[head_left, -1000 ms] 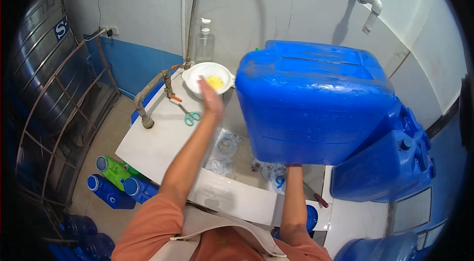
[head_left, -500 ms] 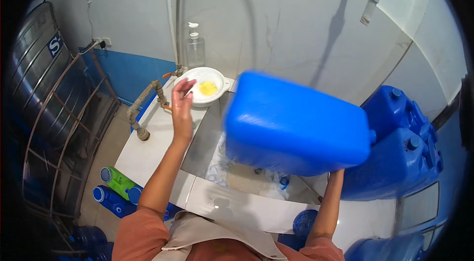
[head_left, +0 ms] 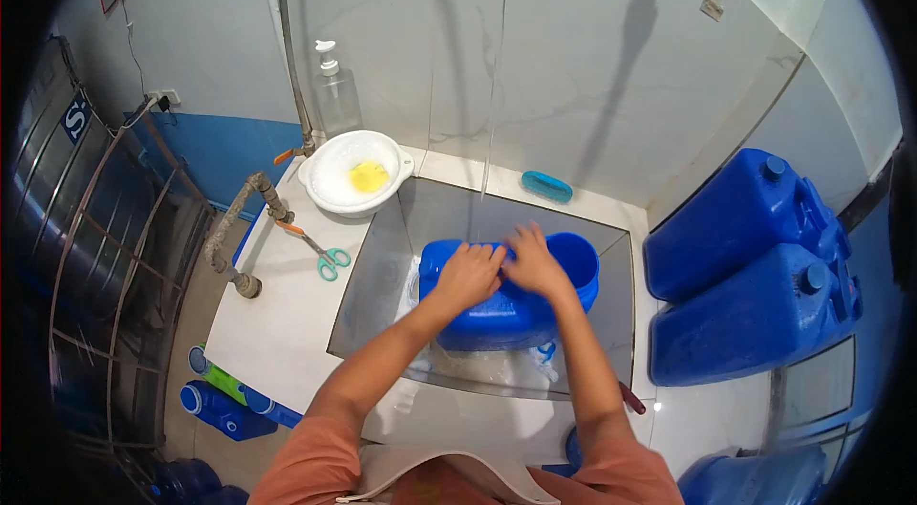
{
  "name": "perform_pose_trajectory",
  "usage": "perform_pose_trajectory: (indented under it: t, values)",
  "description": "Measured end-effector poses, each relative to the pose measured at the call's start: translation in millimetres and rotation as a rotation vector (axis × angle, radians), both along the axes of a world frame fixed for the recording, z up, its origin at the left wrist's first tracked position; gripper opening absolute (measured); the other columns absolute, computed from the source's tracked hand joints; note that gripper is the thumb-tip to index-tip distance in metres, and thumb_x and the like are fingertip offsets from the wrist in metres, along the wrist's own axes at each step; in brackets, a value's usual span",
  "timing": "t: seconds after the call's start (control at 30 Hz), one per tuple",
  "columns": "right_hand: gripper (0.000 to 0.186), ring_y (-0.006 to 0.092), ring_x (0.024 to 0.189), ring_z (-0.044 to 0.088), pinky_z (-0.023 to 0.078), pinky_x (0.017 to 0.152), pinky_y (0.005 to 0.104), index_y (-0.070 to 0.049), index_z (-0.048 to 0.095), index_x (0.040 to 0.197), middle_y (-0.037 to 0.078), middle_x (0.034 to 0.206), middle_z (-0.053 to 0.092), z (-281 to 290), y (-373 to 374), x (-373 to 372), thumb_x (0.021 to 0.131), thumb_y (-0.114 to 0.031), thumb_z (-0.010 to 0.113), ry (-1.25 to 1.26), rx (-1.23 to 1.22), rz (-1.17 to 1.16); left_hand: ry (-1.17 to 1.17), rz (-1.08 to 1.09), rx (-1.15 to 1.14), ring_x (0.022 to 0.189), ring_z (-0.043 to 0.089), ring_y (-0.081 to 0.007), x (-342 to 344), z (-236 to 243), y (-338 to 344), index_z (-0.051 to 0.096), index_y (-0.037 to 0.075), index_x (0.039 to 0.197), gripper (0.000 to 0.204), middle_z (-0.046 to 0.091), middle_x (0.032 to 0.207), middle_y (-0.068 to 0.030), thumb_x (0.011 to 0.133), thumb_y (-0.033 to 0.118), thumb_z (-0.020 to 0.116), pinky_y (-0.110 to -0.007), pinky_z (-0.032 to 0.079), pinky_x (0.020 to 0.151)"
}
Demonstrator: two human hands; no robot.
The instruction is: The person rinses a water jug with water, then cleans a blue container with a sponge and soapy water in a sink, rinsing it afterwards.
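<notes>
A blue plastic jug sits in the metal sink, its wide round mouth uncovered at the right. Across its top my left hand is closed around the handle area. My right hand is just beside it, fingers bent together over the jug's top between handle and mouth. Whatever those fingers pinch is hidden. Suds and a small blue-and-white item show at the sink's bottom, in front of the jug.
Left of the sink are a white basin with suds and a yellow sponge, teal-handled scissors and a pump bottle. A blue brush lies on the back ledge. Blue jugs stand at the right.
The jug has come down from above the sink into it and turned, so its wide mouth shows. My left hand, raised and free before, now joins my right hand on its top.
</notes>
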State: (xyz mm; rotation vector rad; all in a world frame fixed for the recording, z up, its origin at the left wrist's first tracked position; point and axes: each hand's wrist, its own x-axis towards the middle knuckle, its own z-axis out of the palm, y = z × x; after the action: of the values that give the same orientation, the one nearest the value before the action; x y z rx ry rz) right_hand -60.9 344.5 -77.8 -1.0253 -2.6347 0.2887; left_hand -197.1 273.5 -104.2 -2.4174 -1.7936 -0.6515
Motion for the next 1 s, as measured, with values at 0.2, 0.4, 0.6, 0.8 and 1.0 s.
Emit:
perform_pose_trajectory:
  t: [0.2,0.4,0.6,0.8,1.0]
  values:
    - [0.018,0.0202,0.059,0.063,0.051,0.051,0.0308,0.008,0.06,0.082,0.017,0.077,0.063,10.9,115.7,-82.9,0.076,-0.006,0.051,0.167,-0.592,-0.114,-0.141,-0.106,0.122,0.084,0.056,-0.031,-25.4,-7.9,70.6,0.058,0.006,0.092,0.036,0.058,0.081,-0.0133,0.078,0.039,0.058,-0.042,0.044,0.073]
    - [0.013,0.0222,0.061,0.063,0.055,0.053,0.0304,0.01,0.059,0.078,0.016,0.074,0.061,28.7,100.8,-100.6,0.076,0.001,0.049,0.485,-1.132,-0.135,-0.141,0.021,-0.406,0.078,0.06,-0.0368,-66.7,-19.2,65.3,0.058,0.004,0.089,0.041,0.062,0.084,-0.0202,0.071,0.04,0.062,-0.045,0.047,0.071]
    - [0.017,0.0234,0.058,0.063,0.054,0.055,0.0317,0.008,0.061,0.08,0.016,0.072,0.062,13.4,126.0,-92.5,0.074,-0.004,0.051,0.201,-0.851,-0.026,-0.273,0.248,-0.437,0.075,0.058,-0.0392,-44.3,12.9,-45.4,0.059,0.004,0.083,0.031,0.061,0.077,-0.022,0.067,0.03,0.063,-0.047,0.046,0.068]
    - [0.032,0.0342,0.088,0.06,0.047,0.08,0.0418,-0.004,0.062,0.102,0.019,0.092,0.062,-13.0,171.5,-51.4,0.074,-0.013,0.051,-0.145,-0.092,-0.222,-0.39,0.402,-0.333,0.071,0.06,-0.0351,-87.3,137.9,-121.4,0.061,0.002,0.085,0.028,0.061,0.074,-0.0209,0.065,0.022,0.064,-0.041,0.047,0.064]
    - [0.039,0.0312,0.107,0.051,0.04,0.092,0.0419,-0.013,0.052,0.12,0.018,0.109,0.055,-54.0,169.0,12.5,0.082,-0.019,0.048,-0.079,0.137,-0.428,-0.765,0.623,-0.211,0.059,0.053,-0.0092,-122.0,209.6,-184.8,0.062,0.0,0.086,0.019,0.058,0.066,-0.0014,0.07,0.008,0.058,-0.025,0.043,0.055]
